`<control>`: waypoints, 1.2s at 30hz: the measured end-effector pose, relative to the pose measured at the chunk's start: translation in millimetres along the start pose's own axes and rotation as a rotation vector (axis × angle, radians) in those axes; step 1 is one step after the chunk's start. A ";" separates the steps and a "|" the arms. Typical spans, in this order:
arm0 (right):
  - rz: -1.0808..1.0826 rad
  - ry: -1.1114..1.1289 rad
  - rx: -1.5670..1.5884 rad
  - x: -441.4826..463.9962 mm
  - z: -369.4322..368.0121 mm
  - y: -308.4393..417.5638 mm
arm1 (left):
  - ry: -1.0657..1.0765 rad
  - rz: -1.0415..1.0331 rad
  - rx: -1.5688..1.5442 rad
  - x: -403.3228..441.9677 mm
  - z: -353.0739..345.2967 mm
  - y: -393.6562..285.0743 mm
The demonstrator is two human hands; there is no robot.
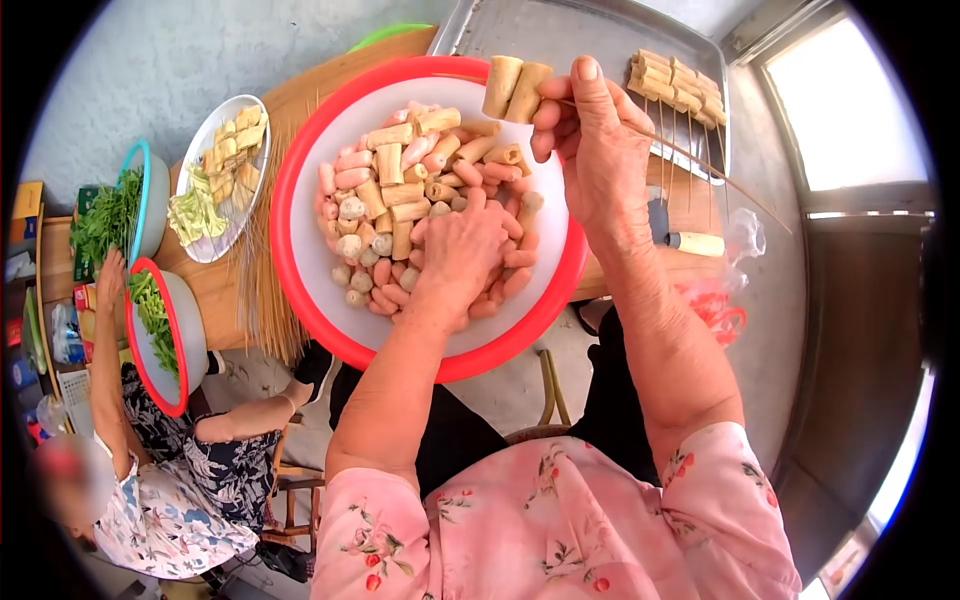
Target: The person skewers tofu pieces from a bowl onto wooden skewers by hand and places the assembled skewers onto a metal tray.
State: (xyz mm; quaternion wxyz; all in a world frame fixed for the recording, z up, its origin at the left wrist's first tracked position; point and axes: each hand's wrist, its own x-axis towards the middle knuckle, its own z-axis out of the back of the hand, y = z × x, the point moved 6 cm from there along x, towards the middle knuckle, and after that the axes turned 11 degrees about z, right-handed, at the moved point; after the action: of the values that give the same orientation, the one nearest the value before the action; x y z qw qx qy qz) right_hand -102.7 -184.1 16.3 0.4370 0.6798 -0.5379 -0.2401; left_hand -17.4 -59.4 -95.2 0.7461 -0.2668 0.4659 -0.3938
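Observation:
My right hand (605, 150) pinches a thin wooden skewer (710, 168) above the right rim of a large red-rimmed basin (432, 368). Two tan, tube-shaped rolls (515, 90) sit side by side on the skewer's far end. Down in the basin, my left hand (460, 250) reaches into the pile with its fingers apart, touching small pink sausages (385, 298); some fingertips are hidden among them. Around it lie more tan rolls (390, 163) and greyish balls (350, 207).
Filled skewers (680, 85) rest on a metal tray (560, 25) at the back right. Bare skewers (262, 270) lie left of the basin, beside an oval plate (207, 250) of food. A co-worker (180, 500) sits at left by bowls of greens (155, 320). A wooden-handled knife (695, 243) lies at right.

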 end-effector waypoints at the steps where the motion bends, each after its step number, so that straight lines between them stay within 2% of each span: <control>1: -0.003 -0.004 -0.002 -0.1 0.8 -0.4 | 0.001 -0.017 0.091 -3.5 -1.5 -0.2; 5: 0.003 -0.007 -0.004 0.0 1.8 0.0 | -0.068 -0.115 0.372 -12.5 -1.8 -10.5; 9: 0.006 -0.008 -0.002 -0.2 -0.1 -1.6 | -0.302 -0.172 0.680 -12.9 4.0 -21.3; 10: -0.004 -0.011 -0.015 -1.1 -0.3 -1.8 | -0.350 -0.152 0.660 -9.9 9.5 -23.0; 11: -0.013 -0.010 -0.027 -1.2 -1.1 -1.7 | -0.393 -0.124 0.597 -6.4 16.8 -23.7; 13: -0.005 0.012 -0.014 -1.9 -2.1 1.8 | -0.353 -0.026 0.162 -4.5 34.2 -19.3; 15: -0.009 0.039 -0.010 -3.4 -5.1 3.3 | -0.166 0.241 -0.644 -17.7 52.6 -23.2; 16: -0.004 0.055 0.002 -5.2 -5.4 4.9 | -0.184 0.232 -0.643 -19.6 57.2 -23.1; 18: -0.028 0.074 -0.052 -9.5 -7.9 3.1 | -0.218 0.070 -1.070 -23.4 74.3 -20.8; 20: -0.034 0.097 -0.042 -13.8 -11.9 -1.1 | -0.218 0.059 -1.133 -20.7 85.9 -7.6; 22: -0.088 0.130 -0.068 -19.6 -14.7 -4.2 | -0.153 -0.087 -1.238 -21.8 93.7 -10.2; 30: -0.160 0.188 -0.134 -30.5 -23.9 -9.0 | -0.238 -0.094 -1.413 -23.6 111.3 4.1; 36: -0.156 0.171 -0.156 -29.5 -27.5 -9.1 | -0.204 -0.135 -1.455 -22.7 115.2 4.0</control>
State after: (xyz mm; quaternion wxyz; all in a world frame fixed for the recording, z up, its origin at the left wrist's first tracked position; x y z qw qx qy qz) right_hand -85.0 -146.8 18.1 0.5126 0.7015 -0.4239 -0.2558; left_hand 82.5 -34.7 -38.5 0.3942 -0.7575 0.5203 -0.0036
